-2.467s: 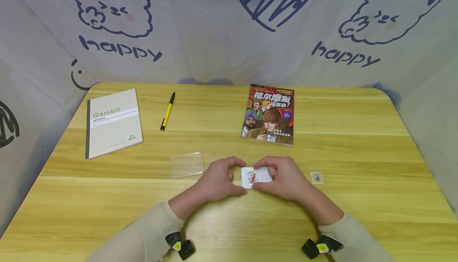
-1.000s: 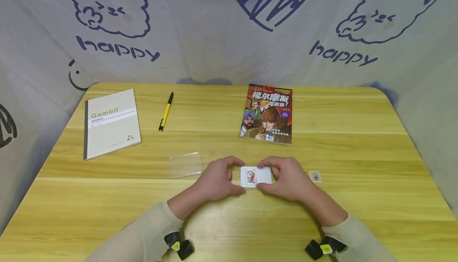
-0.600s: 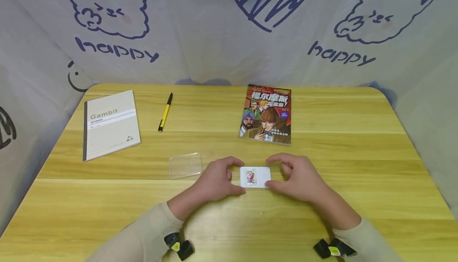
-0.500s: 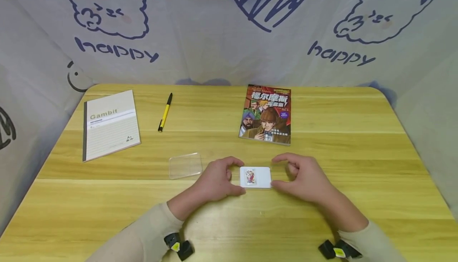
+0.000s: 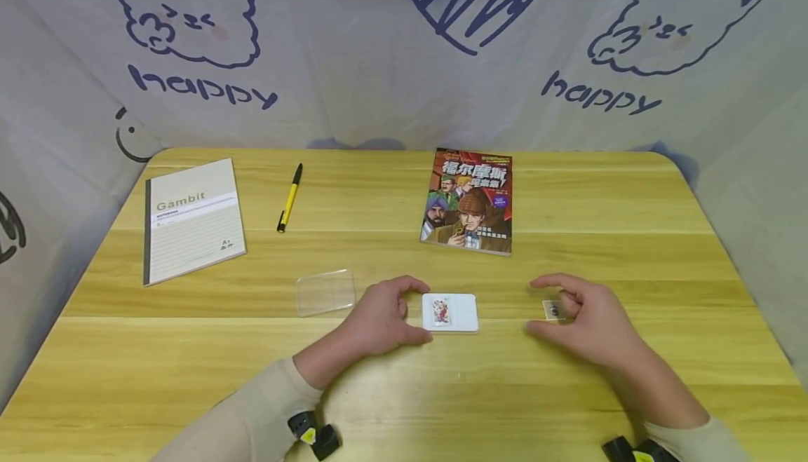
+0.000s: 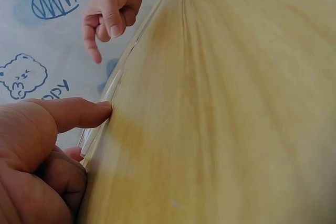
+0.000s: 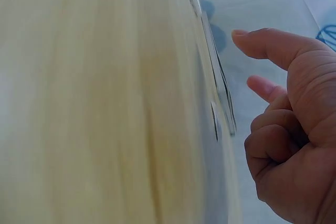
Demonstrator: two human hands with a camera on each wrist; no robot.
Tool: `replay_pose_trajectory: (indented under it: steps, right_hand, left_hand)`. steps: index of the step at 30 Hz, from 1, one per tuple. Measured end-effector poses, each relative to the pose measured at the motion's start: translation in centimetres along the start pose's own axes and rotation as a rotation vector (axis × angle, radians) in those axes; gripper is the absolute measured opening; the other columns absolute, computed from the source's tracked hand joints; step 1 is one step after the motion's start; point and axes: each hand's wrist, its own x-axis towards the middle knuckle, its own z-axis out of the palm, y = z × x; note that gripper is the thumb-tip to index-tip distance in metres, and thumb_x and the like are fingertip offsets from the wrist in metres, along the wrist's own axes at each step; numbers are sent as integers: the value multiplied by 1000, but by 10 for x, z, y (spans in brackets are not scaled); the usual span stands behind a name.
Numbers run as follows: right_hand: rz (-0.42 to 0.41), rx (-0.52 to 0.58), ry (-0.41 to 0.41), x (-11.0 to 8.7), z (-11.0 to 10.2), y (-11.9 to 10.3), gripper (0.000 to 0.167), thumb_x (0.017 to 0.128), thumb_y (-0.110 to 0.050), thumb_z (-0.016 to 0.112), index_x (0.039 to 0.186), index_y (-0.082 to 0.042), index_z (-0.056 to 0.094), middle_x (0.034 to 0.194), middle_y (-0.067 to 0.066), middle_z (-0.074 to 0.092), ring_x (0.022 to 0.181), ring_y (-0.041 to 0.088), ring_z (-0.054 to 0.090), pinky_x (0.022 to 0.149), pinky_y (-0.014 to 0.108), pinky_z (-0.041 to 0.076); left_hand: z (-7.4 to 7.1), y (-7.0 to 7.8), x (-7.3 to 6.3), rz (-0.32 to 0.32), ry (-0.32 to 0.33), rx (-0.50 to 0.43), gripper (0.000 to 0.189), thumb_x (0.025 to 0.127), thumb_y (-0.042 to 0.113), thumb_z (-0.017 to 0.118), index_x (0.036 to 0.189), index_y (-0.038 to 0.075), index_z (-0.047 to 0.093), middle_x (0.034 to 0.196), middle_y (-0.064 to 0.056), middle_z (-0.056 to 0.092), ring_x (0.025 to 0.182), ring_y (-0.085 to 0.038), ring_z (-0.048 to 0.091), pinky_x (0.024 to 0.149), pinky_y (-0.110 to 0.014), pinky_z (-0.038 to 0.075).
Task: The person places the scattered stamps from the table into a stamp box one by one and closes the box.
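A flat white rectangular case point(image 5: 466, 313) lies on the table, a small colourful stamp-like picture point(image 5: 441, 312) on its left half. My left hand point(image 5: 382, 318) holds the case's left end between thumb and forefinger, at its near and far corners. To the right, my right hand point(image 5: 593, 323) hovers with thumb and forefinger spread wide and the other fingers bent. Between them, on the table, is a small clear square point(image 5: 552, 310) with a dark spot in its middle. In the right wrist view, nothing is pinched by the right hand point(image 7: 294, 114).
A clear plastic lid point(image 5: 325, 293) lies left of my left hand. Farther back on the wooden table point(image 5: 404, 392) are a Gambit notebook point(image 5: 194, 222), a yellow and black pen point(image 5: 290, 198) and a comic-style book point(image 5: 468, 202). A printed cloth point(image 5: 353, 48) hangs behind.
My right hand has let go of the white case and moved right, to the small clear square. My left hand has stayed at the case's left end.
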Motion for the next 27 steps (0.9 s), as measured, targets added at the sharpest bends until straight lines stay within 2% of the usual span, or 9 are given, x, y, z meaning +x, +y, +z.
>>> replay_pose_trajectory:
  steps: [4, 12, 18, 27]
  right_hand:
    - [-5, -10, 15, -6, -6, 11, 48, 72, -28, 92, 113, -15, 71, 58, -9, 26, 50, 4, 25, 58, 28, 37]
    - [-13, -56, 29, -13, -13, 34, 34, 75, -23, 90, 103, -16, 73, 56, -11, 27, 49, 4, 25, 60, 27, 39]
    - [-30, -41, 15, -14, -14, 37, 33, 76, -19, 89, 104, -13, 73, 55, -11, 28, 48, 3, 27, 61, 26, 40]
    - [-6, -32, -4, -10, -13, 36, 24, 82, -19, 85, 102, -11, 73, 54, -9, 26, 48, 3, 25, 64, 26, 43]
  left_hand:
    - [0, 0, 0, -6, -2, -6, 66, 68, 12, 92, 126, 4, 62, 57, 4, 42, 46, -9, 35, 45, -25, 31]
    - [0, -1, 0, 3, -4, -17, 65, 68, 11, 92, 126, 4, 62, 56, 4, 41, 46, -10, 34, 46, -26, 31]
    - [0, 0, 0, -1, -5, -20, 66, 68, 12, 92, 127, 5, 62, 56, 5, 40, 46, -9, 34, 46, -26, 31]
    - [-1, 0, 0, -7, -5, -19, 66, 68, 13, 92, 127, 6, 62, 56, 6, 40, 46, -9, 33, 46, -26, 31]
